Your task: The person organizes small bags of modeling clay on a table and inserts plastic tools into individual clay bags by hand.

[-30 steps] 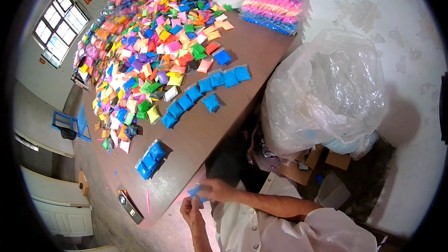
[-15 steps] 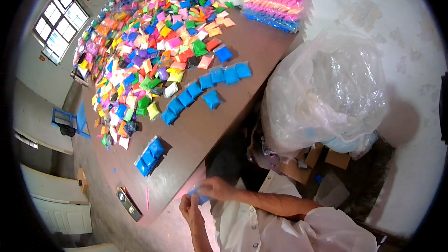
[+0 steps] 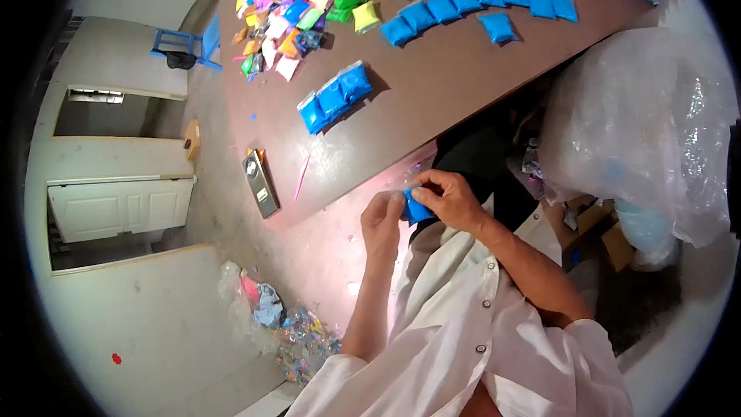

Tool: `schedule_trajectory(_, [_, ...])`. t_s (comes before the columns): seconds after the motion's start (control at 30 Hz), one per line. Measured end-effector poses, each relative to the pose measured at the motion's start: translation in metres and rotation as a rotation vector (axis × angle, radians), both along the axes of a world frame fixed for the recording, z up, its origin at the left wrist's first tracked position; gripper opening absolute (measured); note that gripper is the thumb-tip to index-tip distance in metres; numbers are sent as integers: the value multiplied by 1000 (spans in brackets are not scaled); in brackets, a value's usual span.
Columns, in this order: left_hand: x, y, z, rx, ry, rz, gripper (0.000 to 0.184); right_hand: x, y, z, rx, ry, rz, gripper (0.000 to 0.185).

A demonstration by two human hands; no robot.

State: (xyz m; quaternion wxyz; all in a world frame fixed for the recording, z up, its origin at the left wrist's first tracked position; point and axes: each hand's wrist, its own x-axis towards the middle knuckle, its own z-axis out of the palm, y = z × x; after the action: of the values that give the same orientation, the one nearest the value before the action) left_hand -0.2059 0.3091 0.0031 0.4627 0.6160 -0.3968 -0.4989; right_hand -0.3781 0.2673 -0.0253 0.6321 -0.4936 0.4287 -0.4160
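Observation:
Just off the table's near edge, a small blue packet (image 3: 417, 210) is pinched between my two hands. My left hand (image 3: 381, 220) grips its left side with thumb and fingers, while my right hand (image 3: 451, 199) grips it from the upper right. The fingers cover part of the packet. On the table, a short stack of blue packets (image 3: 333, 98) lies left of my hands. Farther back runs a curved row of overlapping blue packets (image 3: 443, 9), with one single blue packet (image 3: 498, 28) in front of it.
A heap of many-coloured packets (image 3: 309, 0) covers the far left of the brown table (image 3: 432, 100). A phone (image 3: 260, 184) and a pink stick (image 3: 302, 177) lie near its left corner. A large clear plastic bag (image 3: 641, 131) bulges on the right. Scraps (image 3: 305, 340) litter the floor.
The view has swung down and left, so the table things sit higher and farther right. Both hands still hold the blue packet, with the right fingers now pinching its top.

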Motion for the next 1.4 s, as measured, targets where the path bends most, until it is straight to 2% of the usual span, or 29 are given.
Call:
schedule_trajectory(0.13, [-3,-3,8,-13,-7,13,22,-1,0,9,76,-68,56,26])
schedule_trajectory(0.2, [1,-3,4,-23,-21,13,23,-2,0,12,-2,-9,31,26])
schedule_trajectory(0.5, [-4,-1,2,31,58,39,21,1,1,1,-5,-56,36,26])
schedule_trajectory(0.6, [-1,-2,4,10,56,6,12,-1,2,9,-22,-8,47,25])
schedule_trajectory(0.8, [-4,-3,8,-37,-12,-30,13,0,0,3,-35,-10,12,26])
schedule_trajectory(0.9, [-2,-2,4,-11,18,-43,21,-3,0,4,-72,11,-13,25])
schedule_trajectory(1.1, [1,1,5,7,-36,10,24,0,2,4,-105,26,-22,24])
schedule_trajectory(1.3, [1,-1,7,-29,-24,24,24,-4,1,11,-68,39,62,24])
schedule_trajectory(1.4, [2,-1,2,-2,64,6,23,-2,1,1,-76,8,41,25])
